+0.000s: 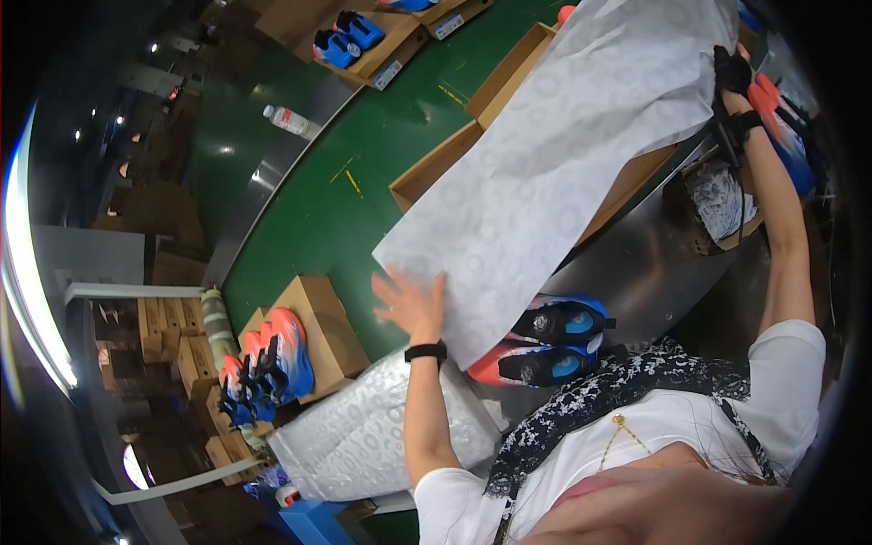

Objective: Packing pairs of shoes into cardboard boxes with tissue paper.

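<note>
A large white patterned tissue paper sheet (563, 154) is stretched over an open cardboard shoe box (445, 159) on the green conveyor belt (309, 209). My left hand (411, 304), with a black wristband, grips the sheet's near corner; its fingers are spread and the thumb side is hidden by the paper. My right hand (734, 77), in a black strap glove, holds the sheet's far corner up high. A pair of blue and black shoes with coral soles (552, 343) lies just under the sheet's near edge, close to my body.
A stack of the same tissue paper (363, 436) lies by my left elbow. Beside it a closed box (318, 327) carries blue and coral shoes (268, 363). A water bottle (289, 120) lies at the belt's edge. More boxed blue shoes (350, 36) ride further along.
</note>
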Demonstrator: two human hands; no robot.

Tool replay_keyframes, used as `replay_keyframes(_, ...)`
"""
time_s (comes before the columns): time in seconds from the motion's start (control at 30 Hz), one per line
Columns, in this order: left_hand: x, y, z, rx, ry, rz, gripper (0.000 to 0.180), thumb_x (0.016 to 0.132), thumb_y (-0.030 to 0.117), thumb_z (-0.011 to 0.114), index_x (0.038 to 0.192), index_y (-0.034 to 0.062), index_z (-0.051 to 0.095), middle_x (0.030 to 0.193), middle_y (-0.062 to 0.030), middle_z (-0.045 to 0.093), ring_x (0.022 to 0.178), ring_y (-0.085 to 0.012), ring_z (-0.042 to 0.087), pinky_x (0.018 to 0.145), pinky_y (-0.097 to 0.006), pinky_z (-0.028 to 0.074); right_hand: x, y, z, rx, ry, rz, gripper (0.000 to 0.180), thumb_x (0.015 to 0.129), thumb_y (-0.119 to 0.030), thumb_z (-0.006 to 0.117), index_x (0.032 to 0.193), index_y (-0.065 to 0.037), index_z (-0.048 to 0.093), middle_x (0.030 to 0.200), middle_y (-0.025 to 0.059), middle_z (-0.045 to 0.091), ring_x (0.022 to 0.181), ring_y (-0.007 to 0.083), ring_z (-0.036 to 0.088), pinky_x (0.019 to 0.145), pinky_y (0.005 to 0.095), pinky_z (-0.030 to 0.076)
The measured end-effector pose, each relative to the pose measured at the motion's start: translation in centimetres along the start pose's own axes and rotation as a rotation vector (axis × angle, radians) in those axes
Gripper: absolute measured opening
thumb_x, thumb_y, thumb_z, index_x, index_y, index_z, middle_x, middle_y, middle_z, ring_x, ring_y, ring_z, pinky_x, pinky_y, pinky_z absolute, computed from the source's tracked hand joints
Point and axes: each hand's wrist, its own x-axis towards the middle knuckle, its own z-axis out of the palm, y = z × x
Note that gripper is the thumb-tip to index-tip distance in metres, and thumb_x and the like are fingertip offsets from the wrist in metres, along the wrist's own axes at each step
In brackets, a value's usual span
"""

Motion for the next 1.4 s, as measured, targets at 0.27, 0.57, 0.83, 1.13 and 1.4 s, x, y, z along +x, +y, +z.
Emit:
replay_keyframes(0.27,-0.1,-1.6,3.1,-1.318,-0.498,-0.45,0.047,0.075,0.018,0.062,0.112,-0.0066,0.045,0.108,-0.0109,0.051,0.094,-0.0192,0.051,0.082,-0.03,0.041,-12.8,-19.0,-6.8,0.035,-0.125,-0.842,0.056,0.073,-0.031,0.059,0.116,-0.001,0.04,0.109,0.017,0.047,0.1,0.0313,0.045,0.085,0.0351,0.036)
replay_keyframes(0.57,0.2,3.7,6.0,-1.302,-0.282,-0.192,0.034,0.082,0.017,0.052,0.102,-0.0095,0.049,0.097,-0.0128,0.056,0.089,-0.0191,0.053,0.077,-0.031,0.042,-38.7,-15.5,-16.3,0.83,-1.403,-1.354,0.014,0.069,-0.02,0.05,0.069,-0.007,0.053,0.084,0.0095,0.054,0.057,0.0201,0.053,0.073,0.042,0.036)
replay_keyframes(0.83,1.0,-0.1,3.2,-0.739,-0.071,0.058,0.034,0.083,0.016,0.047,0.105,-0.0096,0.045,0.101,-0.0246,0.053,0.093,-0.0334,0.052,0.079,-0.036,0.04,-36.0,-19.7,-16.0,0.655,-1.868,-1.269,0.01,0.068,-0.023,0.055,0.068,-0.013,0.054,0.065,0.0021,0.053,0.066,0.0195,0.055,0.076,0.0422,0.032)
replay_keyframes(1.13,1.7,-5.7,-0.1,-0.476,-0.038,0.14,0.038,0.082,0.021,0.048,0.108,-0.0068,0.043,0.094,-0.0254,0.054,0.082,-0.0384,0.053,0.073,-0.038,0.042,-23.0,-25.7,-8.9,0.958,-1.861,-0.475,0.03,0.07,-0.02,0.067,0.089,0.001,0.056,0.075,0.0165,0.057,0.073,0.0254,0.057,0.062,0.032,0.043)
replay_keyframes(1.4,6.8,-2.5,-4.9,-1.27,-0.296,-0.225,0.031,0.084,0.021,0.049,0.101,-0.0044,0.049,0.096,-0.0131,0.056,0.086,-0.0222,0.055,0.072,-0.033,0.044,-32.9,-21.1,3.3,0.622,-1.514,-0.648,0.018,0.068,-0.016,0.055,0.077,0.0,0.053,0.072,0.0162,0.054,0.068,0.029,0.053,0.061,0.034,0.04)
